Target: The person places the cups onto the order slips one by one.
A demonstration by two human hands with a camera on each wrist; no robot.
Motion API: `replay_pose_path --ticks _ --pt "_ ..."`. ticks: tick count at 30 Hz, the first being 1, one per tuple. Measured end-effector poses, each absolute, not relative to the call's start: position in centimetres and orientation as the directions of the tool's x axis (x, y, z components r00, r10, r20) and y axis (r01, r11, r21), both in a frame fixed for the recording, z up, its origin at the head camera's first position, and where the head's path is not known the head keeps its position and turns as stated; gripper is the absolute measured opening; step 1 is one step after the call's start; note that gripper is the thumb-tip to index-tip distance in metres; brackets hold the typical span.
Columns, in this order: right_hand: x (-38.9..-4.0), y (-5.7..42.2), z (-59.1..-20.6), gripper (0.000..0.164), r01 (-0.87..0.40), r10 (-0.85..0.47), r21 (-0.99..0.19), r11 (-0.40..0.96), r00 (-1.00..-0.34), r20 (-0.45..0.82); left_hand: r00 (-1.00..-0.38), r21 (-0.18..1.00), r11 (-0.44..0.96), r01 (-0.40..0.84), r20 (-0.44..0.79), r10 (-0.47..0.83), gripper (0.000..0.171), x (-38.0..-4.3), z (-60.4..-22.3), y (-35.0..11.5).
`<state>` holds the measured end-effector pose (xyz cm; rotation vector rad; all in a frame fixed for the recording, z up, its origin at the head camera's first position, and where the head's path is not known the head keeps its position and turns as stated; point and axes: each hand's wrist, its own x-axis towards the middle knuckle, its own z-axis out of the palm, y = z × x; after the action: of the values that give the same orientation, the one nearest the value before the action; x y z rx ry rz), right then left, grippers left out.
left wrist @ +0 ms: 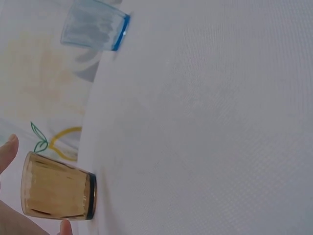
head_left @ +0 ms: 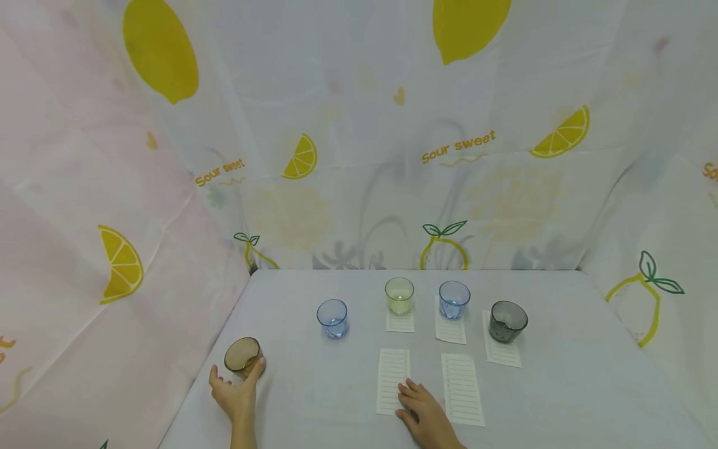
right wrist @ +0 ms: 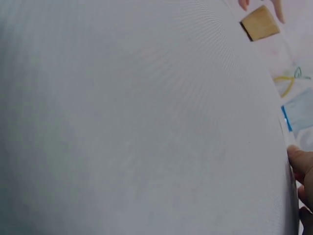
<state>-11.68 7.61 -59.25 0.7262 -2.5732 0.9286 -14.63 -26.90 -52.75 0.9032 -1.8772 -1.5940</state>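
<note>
An amber glass (head_left: 243, 357) stands upright at the left of the table. My left hand (head_left: 237, 391) is just in front of it, thumb and fingers spread on either side. In the left wrist view a gap shows between one digit and the amber glass (left wrist: 57, 188); whether another touches its near side is unclear. My right hand (head_left: 426, 415) lies low over the table, its fingers loosely bent at the edge of a lined paper slip (head_left: 393, 380). A second lined slip (head_left: 462, 390) lies just to its right. Nothing shows in the right hand.
A blue glass (head_left: 333, 319) stands on the bare cloth. Behind the slips, a green glass (head_left: 399, 295), another blue glass (head_left: 454, 300) and a grey glass (head_left: 508, 322) each stand on a lined slip. Lemon-printed curtains (head_left: 359, 125) enclose the table's back and sides.
</note>
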Motion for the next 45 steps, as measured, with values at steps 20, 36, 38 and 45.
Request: replay_pose_path --ticks 20,36,38,45 --pt "-11.7 7.86 -59.11 0.04 -0.488 -0.316 -0.539 0.687 -0.868 0.384 -0.746 0.977 0.14 -0.161 -0.028 -0.665 0.111 -15.37 -53.39 -27.36" --pt "-11.9 7.2 -59.29 0.035 -0.551 -0.33 -0.432 0.714 -0.81 0.485 -0.758 0.978 0.149 -0.145 -0.013 -0.652 0.111 -15.22 -53.39 -27.21" --pt "-11.79 7.23 -59.33 0.038 -0.541 -0.318 -0.446 0.713 -0.817 0.481 -0.758 0.977 0.148 -0.152 -0.019 -0.652 0.112 -15.21 -53.44 -27.21" --pt "-11.58 7.52 -59.3 0.042 -0.534 -0.324 -0.463 0.708 -0.828 0.458 -0.743 0.978 0.148 -0.145 -0.009 -0.669 0.104 -15.12 -53.49 -27.23"
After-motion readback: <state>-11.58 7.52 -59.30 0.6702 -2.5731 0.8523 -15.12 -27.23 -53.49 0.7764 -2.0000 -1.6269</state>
